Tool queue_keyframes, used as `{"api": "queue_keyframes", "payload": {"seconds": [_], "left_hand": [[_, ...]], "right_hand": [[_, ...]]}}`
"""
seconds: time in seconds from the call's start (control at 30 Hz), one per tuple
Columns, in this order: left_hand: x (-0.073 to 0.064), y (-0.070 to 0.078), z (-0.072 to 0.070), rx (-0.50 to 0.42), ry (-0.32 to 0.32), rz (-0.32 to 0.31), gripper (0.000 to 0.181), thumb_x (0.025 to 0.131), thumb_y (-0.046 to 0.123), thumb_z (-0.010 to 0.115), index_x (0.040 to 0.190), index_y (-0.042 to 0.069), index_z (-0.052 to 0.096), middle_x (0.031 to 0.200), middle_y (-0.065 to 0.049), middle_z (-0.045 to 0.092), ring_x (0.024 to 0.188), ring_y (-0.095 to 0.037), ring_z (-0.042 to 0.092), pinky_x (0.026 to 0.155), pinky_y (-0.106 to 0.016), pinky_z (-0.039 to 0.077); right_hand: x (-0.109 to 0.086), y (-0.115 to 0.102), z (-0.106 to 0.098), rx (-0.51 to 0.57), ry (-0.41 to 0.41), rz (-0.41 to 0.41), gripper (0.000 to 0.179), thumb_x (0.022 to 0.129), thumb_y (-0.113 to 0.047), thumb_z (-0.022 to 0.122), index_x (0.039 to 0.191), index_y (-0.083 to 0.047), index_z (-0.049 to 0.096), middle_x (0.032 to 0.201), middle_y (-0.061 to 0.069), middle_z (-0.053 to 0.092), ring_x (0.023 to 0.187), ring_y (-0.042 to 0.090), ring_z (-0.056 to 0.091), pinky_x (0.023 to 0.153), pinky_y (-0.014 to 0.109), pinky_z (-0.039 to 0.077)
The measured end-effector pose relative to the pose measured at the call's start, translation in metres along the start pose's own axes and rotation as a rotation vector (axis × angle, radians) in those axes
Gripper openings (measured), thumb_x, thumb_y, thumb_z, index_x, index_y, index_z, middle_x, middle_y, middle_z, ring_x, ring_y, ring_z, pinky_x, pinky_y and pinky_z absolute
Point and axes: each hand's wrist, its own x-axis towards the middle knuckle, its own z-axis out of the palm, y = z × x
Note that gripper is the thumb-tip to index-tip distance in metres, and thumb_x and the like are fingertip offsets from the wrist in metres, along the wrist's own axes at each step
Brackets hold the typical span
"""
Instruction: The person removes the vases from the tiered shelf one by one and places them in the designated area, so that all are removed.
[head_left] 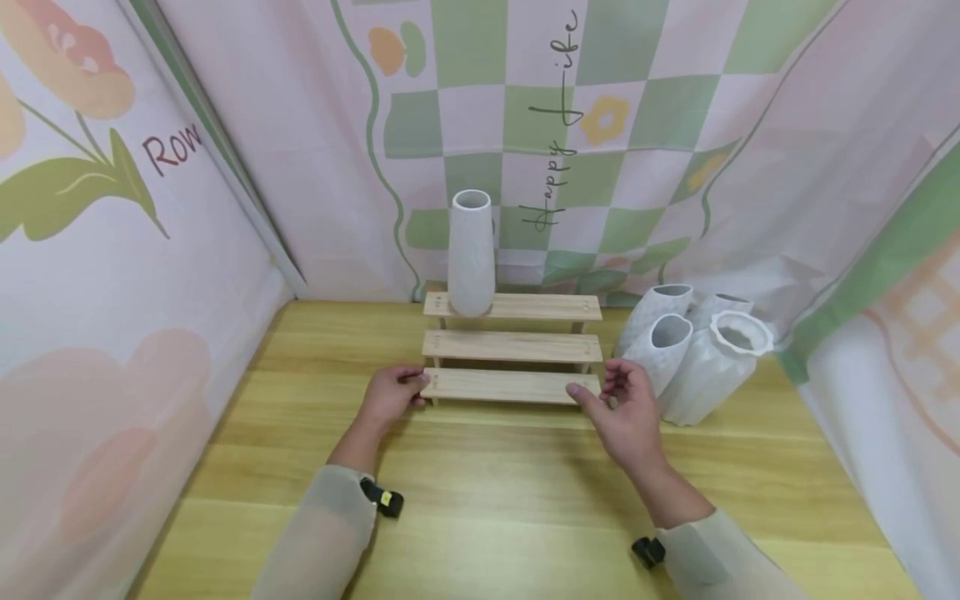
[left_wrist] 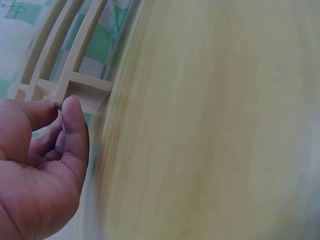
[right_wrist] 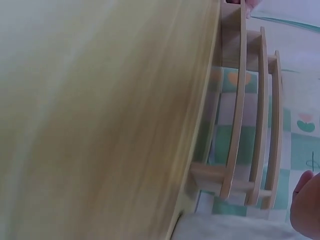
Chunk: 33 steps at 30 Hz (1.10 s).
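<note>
A three-tier wooden display stand (head_left: 510, 386) rises in steps toward the back curtain. My left hand (head_left: 390, 398) pinches the left end of its lowest board, the thumb above and a finger below, as the left wrist view shows closely (left_wrist: 45, 165). At the other end is my right hand (head_left: 626, 417), its thumb over the board's corner and its fingers loosely bent. In the right wrist view only part of that hand (right_wrist: 307, 207) shows, beside the boards. On the top board, near its left end, a tall white vase (head_left: 471, 258) stands upright.
Right of the stand, several white vases cluster close to my right hand, among them one with a scalloped rim (head_left: 712, 375) and one with a slanted mouth (head_left: 660, 354). A patterned curtain (head_left: 472, 117) hangs behind the wooden table (head_left: 465, 517).
</note>
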Motion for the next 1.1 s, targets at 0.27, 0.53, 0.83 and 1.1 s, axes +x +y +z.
{"api": "queue_keyframes", "payload": {"seconds": [0.27,0.53,0.83,1.1], "left_hand": [[-0.001,0.000,-0.001,-0.009,-0.003,0.005,0.036,0.101,0.014,0.070,0.133,-0.003,0.066,0.125,-0.018,0.069,0.077,-0.019,0.071,0.073,-0.032,0.063],[0.000,-0.001,0.000,0.004,-0.001,0.018,0.037,0.100,0.013,0.070,0.133,-0.004,0.066,0.124,-0.020,0.069,0.077,-0.019,0.071,0.072,-0.032,0.063],[0.001,0.000,0.000,-0.007,-0.003,0.007,0.037,0.101,0.013,0.070,0.134,-0.003,0.065,0.123,-0.019,0.069,0.078,-0.020,0.071,0.073,-0.032,0.063],[0.000,0.000,0.000,-0.004,0.000,0.005,0.037,0.101,0.012,0.070,0.134,-0.004,0.065,0.123,-0.019,0.069,0.078,-0.020,0.071,0.073,-0.032,0.063]], "right_hand": [[0.005,-0.016,0.018,-0.028,-0.055,0.002,0.057,0.081,0.002,0.087,0.125,0.012,0.052,0.107,0.018,0.053,0.094,0.028,0.051,0.078,0.024,0.051],[0.007,-0.040,0.027,-0.037,-0.069,-0.057,0.055,0.081,0.005,0.085,0.122,0.019,0.051,0.104,0.028,0.052,0.090,0.031,0.050,0.075,0.026,0.051],[0.017,-0.047,0.039,-0.077,-0.088,-0.029,0.055,0.083,0.001,0.086,0.125,0.015,0.052,0.114,0.037,0.051,0.095,0.042,0.051,0.082,0.039,0.052],[0.033,-0.019,0.048,-0.113,-0.116,0.029,0.058,0.085,-0.016,0.089,0.127,0.002,0.054,0.115,0.024,0.053,0.096,0.032,0.055,0.077,0.023,0.052]]}}
